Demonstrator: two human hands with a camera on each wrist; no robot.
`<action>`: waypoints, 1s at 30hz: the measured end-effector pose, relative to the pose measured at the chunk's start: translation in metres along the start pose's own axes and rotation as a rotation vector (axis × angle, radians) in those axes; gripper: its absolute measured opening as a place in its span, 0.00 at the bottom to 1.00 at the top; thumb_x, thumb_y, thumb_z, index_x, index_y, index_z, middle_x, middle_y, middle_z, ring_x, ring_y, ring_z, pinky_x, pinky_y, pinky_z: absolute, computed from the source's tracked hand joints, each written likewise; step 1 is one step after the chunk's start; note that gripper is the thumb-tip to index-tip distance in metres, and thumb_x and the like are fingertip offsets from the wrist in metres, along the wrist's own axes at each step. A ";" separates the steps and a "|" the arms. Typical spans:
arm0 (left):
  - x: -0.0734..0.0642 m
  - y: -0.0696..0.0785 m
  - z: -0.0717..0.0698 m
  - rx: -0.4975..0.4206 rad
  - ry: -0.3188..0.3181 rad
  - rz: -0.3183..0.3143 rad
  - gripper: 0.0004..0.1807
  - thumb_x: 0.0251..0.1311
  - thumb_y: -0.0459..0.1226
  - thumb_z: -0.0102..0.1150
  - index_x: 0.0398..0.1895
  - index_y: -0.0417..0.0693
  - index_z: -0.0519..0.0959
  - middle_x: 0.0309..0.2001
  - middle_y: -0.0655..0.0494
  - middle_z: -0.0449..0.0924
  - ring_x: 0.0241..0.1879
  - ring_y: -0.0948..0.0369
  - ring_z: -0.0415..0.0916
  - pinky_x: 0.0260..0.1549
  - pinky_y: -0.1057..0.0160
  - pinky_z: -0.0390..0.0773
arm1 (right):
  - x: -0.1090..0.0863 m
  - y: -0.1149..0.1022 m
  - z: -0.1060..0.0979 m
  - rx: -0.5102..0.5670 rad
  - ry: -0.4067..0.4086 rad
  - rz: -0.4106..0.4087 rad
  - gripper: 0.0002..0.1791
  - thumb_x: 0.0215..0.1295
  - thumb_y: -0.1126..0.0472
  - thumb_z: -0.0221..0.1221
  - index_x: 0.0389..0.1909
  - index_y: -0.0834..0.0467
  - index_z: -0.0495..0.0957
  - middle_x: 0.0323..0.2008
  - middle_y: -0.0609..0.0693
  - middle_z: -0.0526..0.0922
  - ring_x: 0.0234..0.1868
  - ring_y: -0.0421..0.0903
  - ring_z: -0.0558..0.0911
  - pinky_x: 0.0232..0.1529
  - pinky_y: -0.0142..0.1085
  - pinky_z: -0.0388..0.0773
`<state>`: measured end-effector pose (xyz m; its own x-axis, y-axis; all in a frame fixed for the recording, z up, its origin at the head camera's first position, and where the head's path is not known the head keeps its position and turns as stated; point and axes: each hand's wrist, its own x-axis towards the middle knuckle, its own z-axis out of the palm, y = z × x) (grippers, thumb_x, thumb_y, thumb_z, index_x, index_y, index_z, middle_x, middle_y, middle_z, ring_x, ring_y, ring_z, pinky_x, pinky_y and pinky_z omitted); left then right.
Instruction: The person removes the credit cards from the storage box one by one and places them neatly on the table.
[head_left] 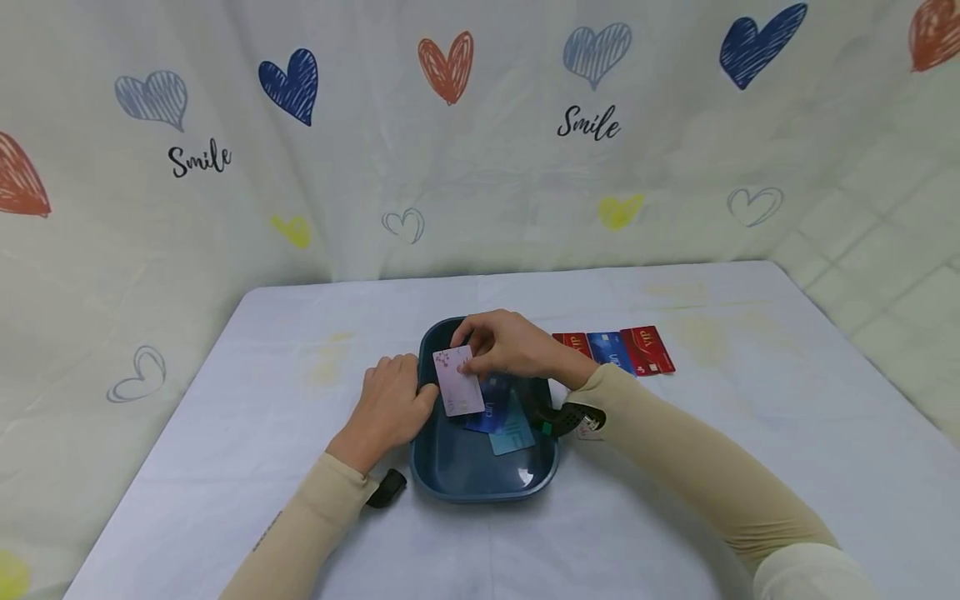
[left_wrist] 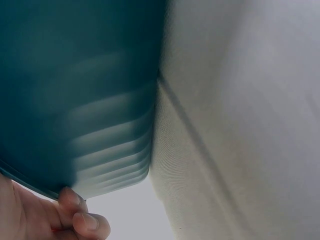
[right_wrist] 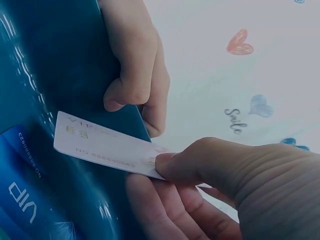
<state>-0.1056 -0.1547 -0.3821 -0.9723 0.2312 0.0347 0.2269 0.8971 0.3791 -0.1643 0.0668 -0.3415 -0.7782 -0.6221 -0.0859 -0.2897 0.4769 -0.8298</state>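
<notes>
My right hand [head_left: 504, 343] pinches a pale pink VIP card [head_left: 459, 383] between thumb and fingers, holding it over the blue plastic basin [head_left: 480, 492]. In the right wrist view the card [right_wrist: 100, 147] shows a gold chip and a printed number. My left hand [head_left: 392, 402] grips the basin's left rim, thumb on the inner side and fingers outside. The left wrist view shows its fingertips [left_wrist: 92, 222] at the rim, beside the ribbed outer wall. Inside the basin lie a dark blue VIP card [head_left: 491, 402] and a light blue card [head_left: 513, 429], partly overlapping.
Right of the basin, a blue card [head_left: 609, 348] lies between a red card [head_left: 572, 342] and another red VIP card [head_left: 648, 350] on the white tabletop [head_left: 675, 483]. Under the right wrist, a pale card [head_left: 590, 432] is partly hidden. A heart-printed curtain [head_left: 510, 167] hangs behind.
</notes>
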 end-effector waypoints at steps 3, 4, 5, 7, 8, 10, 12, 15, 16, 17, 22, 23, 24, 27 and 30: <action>0.000 0.000 0.001 0.001 -0.002 0.000 0.14 0.68 0.44 0.47 0.38 0.41 0.73 0.32 0.49 0.71 0.37 0.51 0.66 0.43 0.52 0.63 | -0.002 0.001 -0.001 0.017 0.008 -0.007 0.18 0.64 0.63 0.68 0.54 0.57 0.80 0.39 0.56 0.85 0.31 0.44 0.86 0.41 0.47 0.88; 0.000 0.001 0.001 0.001 -0.001 0.000 0.14 0.68 0.44 0.47 0.38 0.41 0.73 0.32 0.49 0.71 0.37 0.51 0.66 0.42 0.52 0.63 | -0.003 0.001 -0.002 0.021 0.009 -0.010 0.18 0.64 0.63 0.68 0.54 0.58 0.80 0.39 0.56 0.85 0.31 0.44 0.85 0.41 0.48 0.88; 0.000 0.001 0.001 0.002 -0.001 0.000 0.14 0.68 0.44 0.47 0.38 0.41 0.73 0.32 0.49 0.71 0.37 0.51 0.66 0.42 0.53 0.63 | -0.004 0.001 -0.002 0.026 0.011 -0.013 0.18 0.64 0.63 0.68 0.54 0.58 0.80 0.38 0.56 0.85 0.31 0.44 0.85 0.41 0.48 0.88; 0.000 0.001 0.002 0.006 0.001 0.001 0.14 0.68 0.44 0.47 0.37 0.41 0.73 0.32 0.49 0.71 0.36 0.51 0.65 0.42 0.53 0.63 | -0.007 0.000 -0.003 0.032 0.015 -0.016 0.18 0.64 0.63 0.68 0.54 0.57 0.80 0.38 0.56 0.85 0.32 0.45 0.84 0.42 0.50 0.88; 0.000 0.001 0.002 0.008 0.001 0.002 0.14 0.68 0.44 0.47 0.37 0.41 0.73 0.32 0.49 0.71 0.36 0.51 0.65 0.42 0.53 0.63 | -0.008 0.001 -0.004 0.034 0.017 -0.017 0.18 0.64 0.63 0.68 0.54 0.57 0.80 0.38 0.56 0.85 0.32 0.45 0.84 0.42 0.50 0.88; 0.000 0.000 0.002 0.011 0.005 0.003 0.13 0.68 0.43 0.47 0.37 0.41 0.73 0.32 0.49 0.71 0.36 0.51 0.65 0.42 0.52 0.63 | -0.010 0.000 -0.005 0.047 0.023 -0.015 0.18 0.64 0.63 0.68 0.54 0.57 0.80 0.38 0.56 0.85 0.33 0.46 0.84 0.43 0.52 0.88; 0.000 0.000 0.003 0.015 0.008 0.004 0.13 0.68 0.43 0.47 0.37 0.41 0.73 0.32 0.49 0.72 0.37 0.51 0.66 0.42 0.52 0.64 | -0.011 0.001 -0.005 0.054 0.031 -0.013 0.18 0.64 0.63 0.68 0.54 0.56 0.80 0.39 0.55 0.85 0.34 0.47 0.84 0.43 0.51 0.88; 0.001 0.000 0.004 0.013 0.011 0.004 0.13 0.68 0.43 0.47 0.37 0.41 0.73 0.33 0.49 0.72 0.37 0.50 0.66 0.42 0.51 0.64 | -0.014 0.003 -0.007 0.065 0.042 -0.020 0.18 0.64 0.63 0.68 0.54 0.56 0.81 0.39 0.55 0.85 0.35 0.47 0.84 0.43 0.50 0.88; 0.001 -0.001 0.004 0.013 0.012 0.004 0.13 0.68 0.43 0.47 0.37 0.41 0.73 0.33 0.49 0.72 0.37 0.50 0.66 0.42 0.51 0.64 | -0.015 0.003 -0.007 0.065 0.044 -0.024 0.18 0.64 0.63 0.68 0.54 0.56 0.80 0.39 0.55 0.85 0.35 0.47 0.84 0.44 0.50 0.88; 0.001 -0.001 0.004 0.013 0.012 0.004 0.13 0.68 0.43 0.47 0.37 0.41 0.73 0.33 0.49 0.73 0.37 0.50 0.66 0.42 0.51 0.64 | -0.016 0.003 -0.007 0.066 0.045 -0.030 0.18 0.65 0.63 0.68 0.55 0.57 0.80 0.39 0.56 0.85 0.35 0.47 0.84 0.44 0.50 0.88; 0.001 -0.001 0.004 0.011 0.009 0.002 0.12 0.68 0.42 0.46 0.36 0.41 0.73 0.32 0.49 0.72 0.37 0.51 0.66 0.42 0.51 0.64 | -0.023 0.003 -0.009 0.088 0.054 -0.028 0.18 0.65 0.64 0.67 0.55 0.58 0.80 0.39 0.56 0.84 0.35 0.46 0.84 0.45 0.53 0.87; 0.001 -0.001 0.005 0.013 0.010 0.000 0.12 0.68 0.42 0.46 0.36 0.41 0.72 0.32 0.49 0.72 0.37 0.51 0.65 0.42 0.51 0.64 | -0.024 0.003 -0.010 0.092 0.057 -0.025 0.18 0.65 0.64 0.67 0.55 0.58 0.80 0.39 0.56 0.84 0.35 0.46 0.84 0.44 0.53 0.87; 0.001 -0.001 0.004 0.013 0.010 0.001 0.12 0.67 0.42 0.46 0.36 0.42 0.72 0.32 0.49 0.72 0.36 0.51 0.65 0.42 0.51 0.63 | -0.025 0.003 -0.010 0.097 0.061 -0.021 0.18 0.65 0.64 0.67 0.55 0.57 0.80 0.39 0.56 0.84 0.36 0.46 0.85 0.44 0.53 0.88; 0.001 0.000 0.004 0.012 0.016 0.002 0.12 0.67 0.42 0.47 0.35 0.42 0.72 0.31 0.49 0.71 0.36 0.51 0.65 0.41 0.52 0.63 | -0.028 0.005 -0.011 0.105 0.071 -0.019 0.18 0.65 0.64 0.67 0.55 0.57 0.80 0.40 0.56 0.83 0.36 0.46 0.85 0.43 0.51 0.88; 0.001 0.000 0.004 0.009 0.021 -0.002 0.12 0.67 0.42 0.47 0.34 0.42 0.72 0.31 0.49 0.71 0.36 0.51 0.65 0.41 0.52 0.63 | -0.031 0.006 -0.013 0.120 0.083 -0.017 0.17 0.65 0.65 0.67 0.54 0.56 0.81 0.40 0.56 0.83 0.37 0.47 0.85 0.42 0.49 0.88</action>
<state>-0.1061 -0.1528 -0.3858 -0.9736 0.2218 0.0539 0.2258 0.9010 0.3705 -0.1493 0.0972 -0.3365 -0.8186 -0.5736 -0.0294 -0.2386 0.3862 -0.8910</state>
